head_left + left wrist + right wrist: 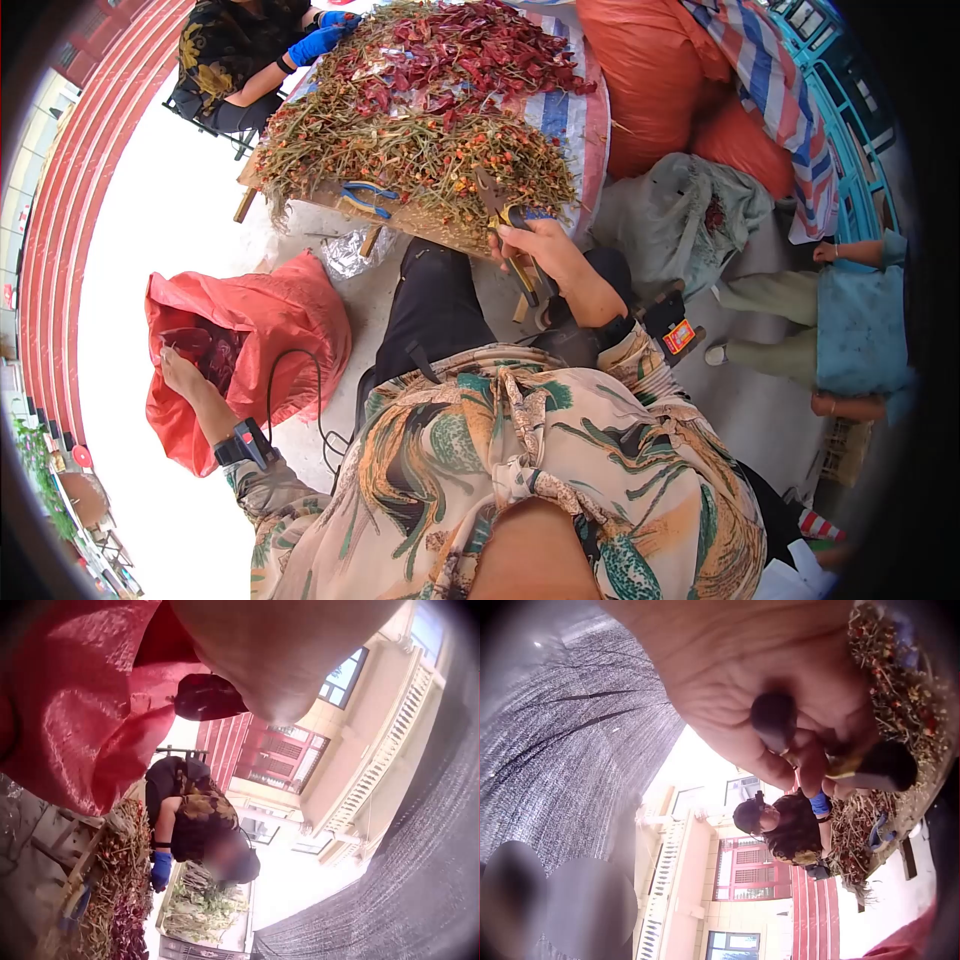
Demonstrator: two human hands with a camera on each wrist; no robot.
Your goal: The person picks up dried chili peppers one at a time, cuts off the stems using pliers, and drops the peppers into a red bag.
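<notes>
My right hand grips a pair of shears at the near edge of a wooden table; the blades point up into a heap of chilli stems. In the right wrist view my fingers curl round the dark handle ends of the shears. Dried red chillies lie farther back on the table. My left hand is at the mouth of a red mesh sack on the ground to my left. The sack fills the left wrist view, where my fingers are hidden.
A person in blue gloves sits across the table. Blue-handled shears lie on the table's near left. Orange sacks and a grey bag stand at the right, beside another seated person. A cable runs by my left side.
</notes>
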